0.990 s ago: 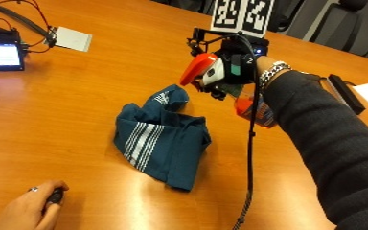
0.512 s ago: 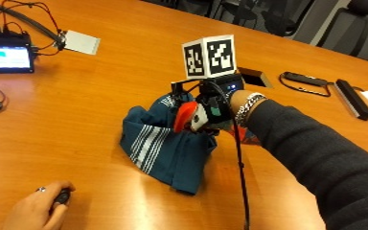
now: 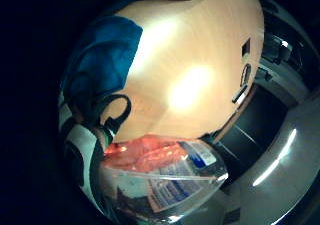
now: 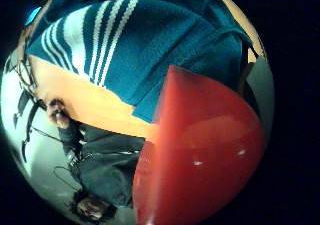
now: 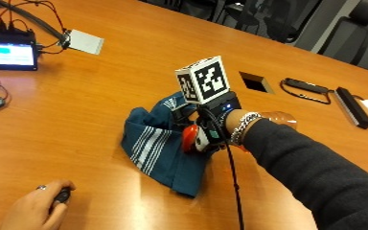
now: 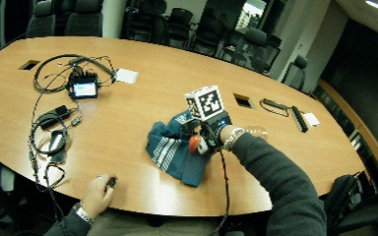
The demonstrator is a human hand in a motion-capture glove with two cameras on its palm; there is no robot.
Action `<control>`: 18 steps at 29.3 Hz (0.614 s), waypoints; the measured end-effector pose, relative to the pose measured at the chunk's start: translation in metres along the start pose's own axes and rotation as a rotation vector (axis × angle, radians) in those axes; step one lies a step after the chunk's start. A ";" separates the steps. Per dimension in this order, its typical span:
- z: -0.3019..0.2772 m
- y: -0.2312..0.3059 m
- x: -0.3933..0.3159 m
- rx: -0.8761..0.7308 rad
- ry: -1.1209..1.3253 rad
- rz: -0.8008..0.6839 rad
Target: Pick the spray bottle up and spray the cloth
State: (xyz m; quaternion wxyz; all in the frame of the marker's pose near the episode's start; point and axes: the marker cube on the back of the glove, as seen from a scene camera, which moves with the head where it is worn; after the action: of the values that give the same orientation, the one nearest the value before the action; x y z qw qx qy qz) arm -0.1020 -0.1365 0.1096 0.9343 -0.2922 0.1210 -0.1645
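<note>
My gloved right hand (image 5: 214, 125) is curled around the spray bottle (image 5: 193, 139), holding it low over the teal striped cloth (image 5: 157, 146), its orange-red head pointing down at the fabric. The thumb-side palm view gives me the red head (image 4: 200, 155) close against the cloth's white stripes (image 4: 95, 40); the little-finger side instead shows the bottle's clear labelled body (image 3: 165, 180) and bare tabletop beyond. The cloth lies crumpled on a long wooden conference table (image 6: 143, 73). My bare hand (image 5: 34, 208) rests near the table's edge. A small lit screen (image 5: 8, 52) with cables sits farther off, office chairs (image 6: 202, 29) behind.
</note>
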 end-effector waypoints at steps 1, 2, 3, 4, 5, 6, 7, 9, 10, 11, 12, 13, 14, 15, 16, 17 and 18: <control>0.002 -0.001 -0.002 -0.001 0.004 -0.002; 0.003 -0.001 -0.003 0.000 0.007 -0.006; 0.004 -0.001 -0.004 0.002 0.007 -0.011; 0.003 -0.001 -0.005 0.003 0.006 -0.015; 0.002 0.001 -0.005 0.006 0.000 -0.020; 0.000 0.003 -0.006 0.010 -0.011 -0.025; -0.003 0.005 -0.005 0.017 -0.029 -0.032; -0.014 0.011 -0.005 0.046 -0.088 -0.055; -0.021 0.015 -0.005 0.067 -0.129 -0.073; -0.030 0.019 -0.005 0.091 -0.176 -0.095; -0.041 0.024 -0.005 0.116 -0.223 -0.117; -0.051 0.027 -0.006 0.141 -0.268 -0.138; -0.061 0.031 -0.005 0.166 -0.307 -0.157; -0.072 0.034 -0.005 0.192 -0.341 -0.173; -0.081 0.036 -0.004 0.219 -0.371 -0.185; -0.090 0.038 -0.003 0.248 -0.397 -0.195; -0.098 0.039 -0.001 0.277 -0.419 -0.203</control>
State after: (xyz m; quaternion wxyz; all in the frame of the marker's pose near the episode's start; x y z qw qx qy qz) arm -0.1256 -0.1552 0.0084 0.9487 -0.1999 -0.1285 -0.2085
